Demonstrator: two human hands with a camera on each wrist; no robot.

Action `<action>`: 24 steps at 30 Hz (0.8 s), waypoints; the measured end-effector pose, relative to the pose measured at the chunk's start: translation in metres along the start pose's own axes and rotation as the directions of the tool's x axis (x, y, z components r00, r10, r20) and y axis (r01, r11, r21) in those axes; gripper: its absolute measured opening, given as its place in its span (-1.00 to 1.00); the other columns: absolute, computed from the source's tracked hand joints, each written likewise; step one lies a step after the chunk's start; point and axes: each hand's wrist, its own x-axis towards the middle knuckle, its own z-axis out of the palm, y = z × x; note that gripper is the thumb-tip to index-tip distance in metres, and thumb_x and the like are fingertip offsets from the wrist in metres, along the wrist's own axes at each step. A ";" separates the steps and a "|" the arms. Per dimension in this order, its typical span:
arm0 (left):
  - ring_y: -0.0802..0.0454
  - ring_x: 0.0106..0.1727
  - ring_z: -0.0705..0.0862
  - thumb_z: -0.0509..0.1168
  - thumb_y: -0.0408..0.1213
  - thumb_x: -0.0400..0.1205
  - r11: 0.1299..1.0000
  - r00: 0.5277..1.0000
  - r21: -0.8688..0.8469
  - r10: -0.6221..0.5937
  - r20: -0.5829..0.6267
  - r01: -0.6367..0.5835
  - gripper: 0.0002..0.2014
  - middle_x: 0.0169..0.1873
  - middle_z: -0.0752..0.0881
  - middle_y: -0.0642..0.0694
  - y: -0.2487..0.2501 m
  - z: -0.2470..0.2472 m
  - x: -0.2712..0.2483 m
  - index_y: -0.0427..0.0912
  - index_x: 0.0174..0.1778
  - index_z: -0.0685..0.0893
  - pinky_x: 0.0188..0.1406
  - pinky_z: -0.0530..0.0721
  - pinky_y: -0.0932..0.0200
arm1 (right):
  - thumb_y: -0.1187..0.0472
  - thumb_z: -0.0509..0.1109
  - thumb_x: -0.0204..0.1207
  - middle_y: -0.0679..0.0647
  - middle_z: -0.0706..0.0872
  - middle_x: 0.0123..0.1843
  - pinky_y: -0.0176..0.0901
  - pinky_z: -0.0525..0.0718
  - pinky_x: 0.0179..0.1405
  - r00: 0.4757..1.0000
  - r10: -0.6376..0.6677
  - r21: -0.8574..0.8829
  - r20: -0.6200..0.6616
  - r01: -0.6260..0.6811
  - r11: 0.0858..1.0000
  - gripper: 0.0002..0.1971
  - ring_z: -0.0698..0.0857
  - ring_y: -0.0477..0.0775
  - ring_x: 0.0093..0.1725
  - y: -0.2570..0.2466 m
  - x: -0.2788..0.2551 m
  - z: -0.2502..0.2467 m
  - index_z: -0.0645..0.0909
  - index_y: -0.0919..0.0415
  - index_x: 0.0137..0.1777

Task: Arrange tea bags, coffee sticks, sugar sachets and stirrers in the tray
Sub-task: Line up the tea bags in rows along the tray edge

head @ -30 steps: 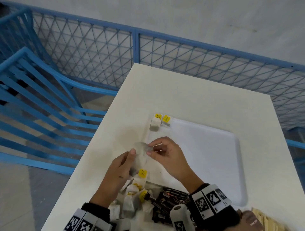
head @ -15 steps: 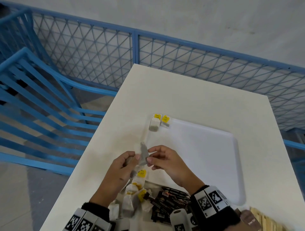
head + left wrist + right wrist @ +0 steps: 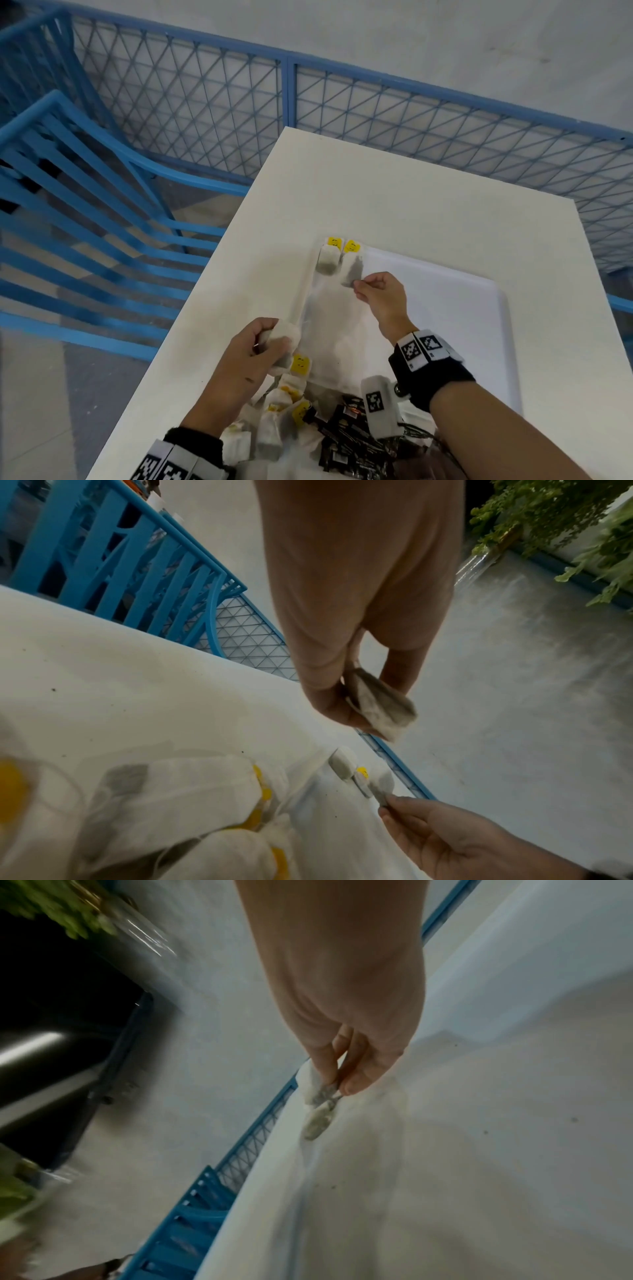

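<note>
Right hand [image 3: 380, 296] pinches tea bag [image 3: 352, 272] over tray [image 3: 445, 308] corner

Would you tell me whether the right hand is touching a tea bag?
Touching: the right wrist view shows the right hand pinching the tea bag.

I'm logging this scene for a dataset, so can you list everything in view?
table: one, white, centre
tray: one, white, on table
placed tea bag: one, white with yellow tag, tray's far left corner
tea bag pile: several, white, table's near edge
coffee sticks: several, dark, beside pile
fence: blue, behind table
left hand: grips a tea bag
right hand: fingers pinch a second tea bag
</note>
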 end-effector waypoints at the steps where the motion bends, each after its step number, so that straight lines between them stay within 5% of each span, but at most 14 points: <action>1: 0.08 -0.26 0.73 0.33 -0.40 0.58 1.000 1.000 -0.005 -0.001 -0.009 0.001 -0.89 -0.14 0.75 -0.29 -0.001 -0.001 0.001 -0.23 0.00 0.65 -0.34 0.66 0.36 | 0.47 0.47 0.37 0.13 0.67 -0.39 0.11 0.71 0.05 1.000 -0.009 -0.025 -0.018 0.008 1.000 -0.77 0.68 0.11 -0.34 0.001 0.006 0.001 0.51 0.20 -0.32; 4: -0.10 -0.19 0.74 0.37 -0.37 0.55 0.999 1.000 -0.034 -0.008 -0.023 0.008 -0.87 -0.10 0.74 -0.41 -0.004 -0.002 0.005 -0.27 -0.01 0.65 -0.30 0.70 0.29 | 0.44 0.48 0.36 0.09 0.67 -0.41 0.14 0.72 0.07 0.999 -0.029 -0.066 -0.044 0.026 0.997 -0.77 0.70 0.19 -0.28 0.002 0.017 0.007 0.51 0.18 -0.33; 9: -0.11 -0.21 0.68 0.40 -0.34 0.53 0.999 0.999 -0.033 -0.013 -0.048 0.011 -0.83 -0.07 0.69 -0.49 -0.006 -0.002 0.010 -0.31 -0.02 0.62 -0.39 0.67 0.30 | 0.39 0.48 0.38 0.06 0.67 -0.42 0.05 0.69 -0.06 0.997 -0.053 -0.132 -0.051 0.046 0.990 -0.76 0.67 0.15 -0.27 0.003 0.028 0.013 0.48 0.13 -0.33; 15: 0.19 -0.43 0.65 0.40 -0.37 0.53 0.999 0.997 -0.028 -0.019 -0.069 0.017 -0.88 -0.28 0.65 -0.19 -0.004 0.001 0.009 -0.30 -0.12 0.59 -0.46 0.64 0.35 | 0.27 0.52 0.36 0.09 0.69 -0.28 -0.24 0.53 -0.22 0.992 -0.116 -0.275 -0.049 0.099 0.957 -0.77 0.64 0.06 -0.20 0.004 0.038 0.013 0.49 0.07 -0.32; 24: -0.01 -0.28 0.65 0.40 -0.31 0.53 1.000 0.996 -0.005 0.004 -0.089 -0.005 -0.88 -0.30 0.65 -0.17 -0.005 0.005 0.009 -0.26 -0.15 0.62 -0.40 0.65 0.31 | 0.12 0.44 0.49 -0.12 0.61 -0.28 -0.54 0.46 -0.29 0.975 -0.213 -0.345 0.067 0.223 0.912 -0.85 0.55 -0.17 -0.27 -0.005 0.001 0.013 0.56 0.17 -0.16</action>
